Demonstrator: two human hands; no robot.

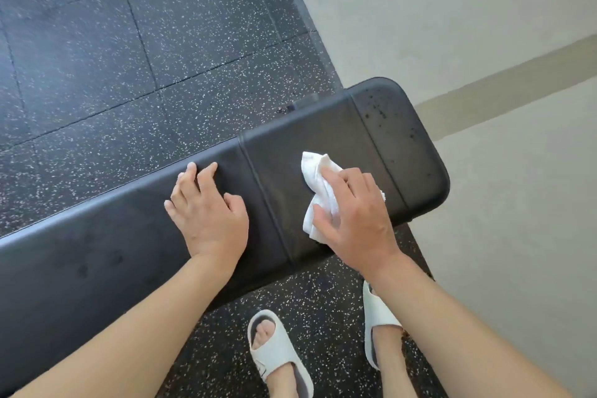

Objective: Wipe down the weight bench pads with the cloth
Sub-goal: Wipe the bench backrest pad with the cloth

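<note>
A black padded weight bench (397, 142) runs from the lower left to the right of the head view, with stitched seams across it. My right hand (357, 213) presses a crumpled white cloth (318, 178) onto the pad, fingers spread over the cloth and thumb against its near edge. My left hand (210, 213) rests flat on the pad to the left of a seam, fingers straight and reaching toward the far edge. Dark droplets speckle the pad's right end.
Dark speckled rubber floor tiles (129, 58) lie beyond and under the bench. Pale concrete floor (484, 26) begins at the right. My feet in white slides (277, 352) stand just in front of the bench.
</note>
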